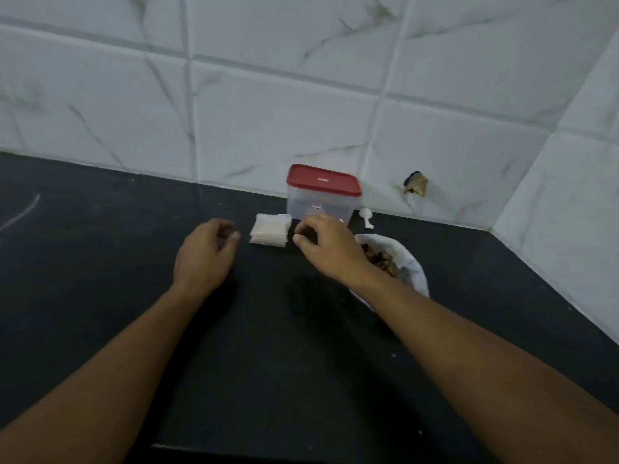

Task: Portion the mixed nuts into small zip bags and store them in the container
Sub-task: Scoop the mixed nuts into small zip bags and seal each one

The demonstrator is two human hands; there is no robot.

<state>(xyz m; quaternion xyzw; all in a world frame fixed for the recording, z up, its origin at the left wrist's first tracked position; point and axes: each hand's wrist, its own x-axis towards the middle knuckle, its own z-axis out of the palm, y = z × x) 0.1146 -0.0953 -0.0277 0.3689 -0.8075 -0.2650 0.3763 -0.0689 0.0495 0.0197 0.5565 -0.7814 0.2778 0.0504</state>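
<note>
Black countertop (100, 262) carries all task items near the tiled wall (268, 112). A stack of small zip bags (270, 232) lies flat between the two hands, roughly square, with no marked long axis. The left hand (206, 254) sits to the stack's left and the right hand (330, 244) to its right. Both have loosely curled fingers and hold nothing visible. The right forefinger tip is just beside the stack's right edge, so the right hand is the nearer one and is judged better placed to lift the top bag. A clear container (301, 205) stands behind the right hand with its red lid (323, 179) on. An open white bag (410, 269) of mixed nuts (380, 257) lies beside the right wrist. A small white scoop (366, 217) lies right of the container.
</note>
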